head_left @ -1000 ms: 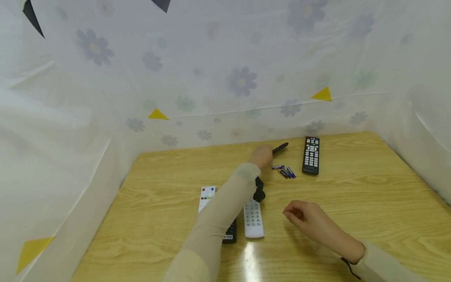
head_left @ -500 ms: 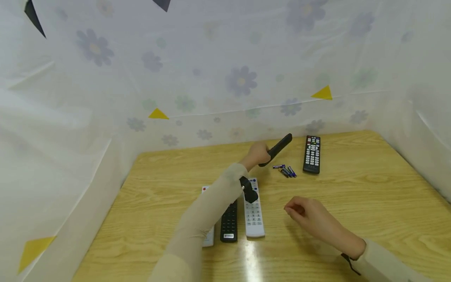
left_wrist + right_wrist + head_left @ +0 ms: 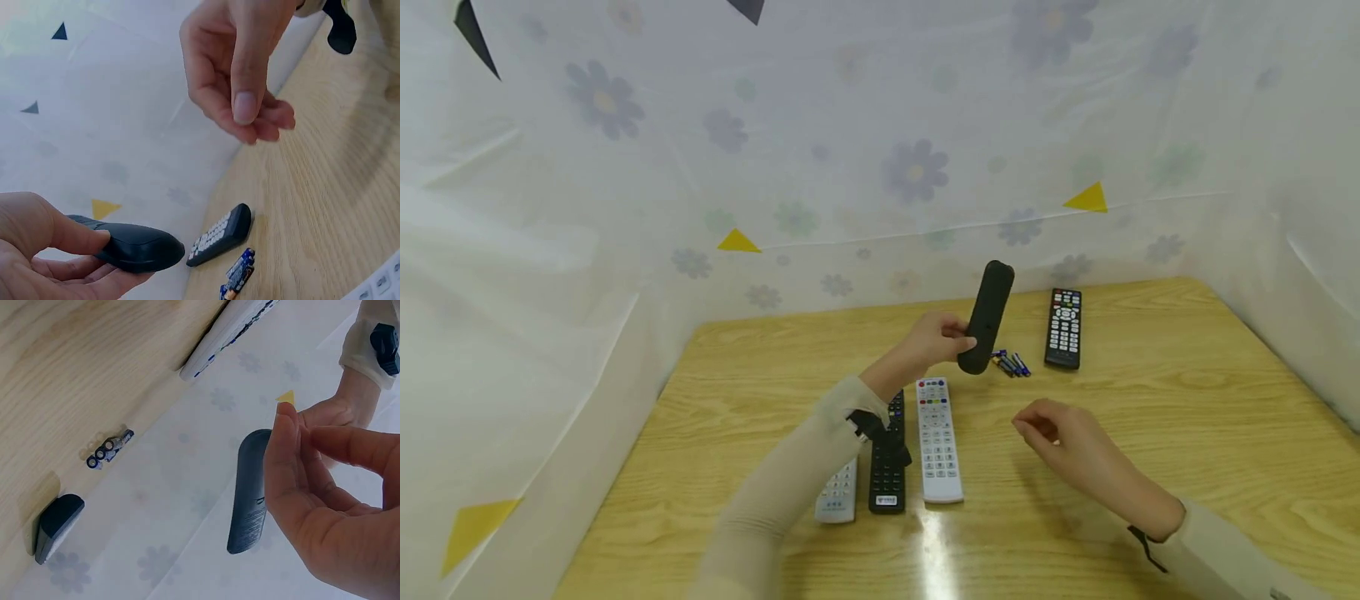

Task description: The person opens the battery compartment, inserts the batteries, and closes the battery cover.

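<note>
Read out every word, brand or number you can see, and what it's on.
Nothing is legible.
Near black remote: label too small.
White remote, pale remote, far black remote: key markings too small.
Batteries: any print too small.
Held remote, in the left hand: no readable text.

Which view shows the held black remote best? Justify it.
Head view: the black remote control shows nearly full-length. The left wrist view foreshortens it in the left hand; in the right wrist view, the right hand hides one edge.

sheeted booth: flower-printed sheeting (image 3: 820,108) behind and beside wood-grain table (image 3: 700,417)
</note>
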Action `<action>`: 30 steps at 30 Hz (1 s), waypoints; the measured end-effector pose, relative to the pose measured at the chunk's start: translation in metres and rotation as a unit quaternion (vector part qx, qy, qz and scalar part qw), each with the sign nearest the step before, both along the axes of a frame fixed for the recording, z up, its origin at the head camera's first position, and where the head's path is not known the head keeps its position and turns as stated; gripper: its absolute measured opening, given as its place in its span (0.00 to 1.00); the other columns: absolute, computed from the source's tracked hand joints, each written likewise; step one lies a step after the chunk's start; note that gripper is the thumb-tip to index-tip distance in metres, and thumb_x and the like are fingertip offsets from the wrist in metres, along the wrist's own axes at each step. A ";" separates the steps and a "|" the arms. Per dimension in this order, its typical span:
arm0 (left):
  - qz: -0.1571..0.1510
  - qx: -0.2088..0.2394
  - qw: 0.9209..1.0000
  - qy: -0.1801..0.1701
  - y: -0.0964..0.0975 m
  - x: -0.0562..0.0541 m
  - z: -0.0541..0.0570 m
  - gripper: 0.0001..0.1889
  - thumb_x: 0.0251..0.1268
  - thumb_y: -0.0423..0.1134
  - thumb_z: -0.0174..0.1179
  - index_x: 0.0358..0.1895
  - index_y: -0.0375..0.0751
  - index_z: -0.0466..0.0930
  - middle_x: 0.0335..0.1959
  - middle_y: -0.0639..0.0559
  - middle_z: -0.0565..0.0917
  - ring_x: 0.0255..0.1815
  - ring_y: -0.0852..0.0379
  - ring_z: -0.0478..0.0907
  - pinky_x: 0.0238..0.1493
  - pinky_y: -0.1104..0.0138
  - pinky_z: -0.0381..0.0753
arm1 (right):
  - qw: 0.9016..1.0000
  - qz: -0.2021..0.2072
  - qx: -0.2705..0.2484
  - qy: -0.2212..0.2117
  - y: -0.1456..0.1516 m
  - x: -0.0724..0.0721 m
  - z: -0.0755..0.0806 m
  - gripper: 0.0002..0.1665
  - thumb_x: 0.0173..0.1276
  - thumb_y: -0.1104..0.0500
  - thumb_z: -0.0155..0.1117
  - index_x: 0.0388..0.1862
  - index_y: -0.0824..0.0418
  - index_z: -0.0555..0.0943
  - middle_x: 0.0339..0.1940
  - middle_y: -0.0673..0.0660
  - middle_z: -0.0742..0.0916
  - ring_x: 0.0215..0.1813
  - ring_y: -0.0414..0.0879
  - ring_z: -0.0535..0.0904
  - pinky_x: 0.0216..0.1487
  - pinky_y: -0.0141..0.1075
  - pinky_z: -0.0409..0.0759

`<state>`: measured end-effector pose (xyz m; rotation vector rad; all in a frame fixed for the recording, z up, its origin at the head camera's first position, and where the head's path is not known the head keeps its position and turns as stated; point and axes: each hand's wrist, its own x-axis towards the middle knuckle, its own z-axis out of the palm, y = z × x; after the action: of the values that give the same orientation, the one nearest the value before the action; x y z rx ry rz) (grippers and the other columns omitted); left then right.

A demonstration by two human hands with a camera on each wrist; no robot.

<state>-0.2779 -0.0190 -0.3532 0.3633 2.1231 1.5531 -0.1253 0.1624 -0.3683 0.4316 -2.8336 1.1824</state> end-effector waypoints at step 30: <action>-0.043 0.133 0.985 -0.105 -0.035 0.066 0.005 0.17 0.70 0.34 0.57 0.60 0.38 0.71 0.50 0.38 0.82 0.48 0.47 0.82 0.56 0.55 0.78 | 0.961 0.091 0.034 0.259 -0.014 -0.022 0.013 0.43 0.41 0.68 0.81 0.57 0.71 0.71 0.48 0.60 0.75 0.42 0.46 0.75 0.37 0.40 0.82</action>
<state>-0.2121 -0.0541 -0.3482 0.3579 1.7233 1.7457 -0.1474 0.1485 -0.3557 0.8759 -2.4186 0.8351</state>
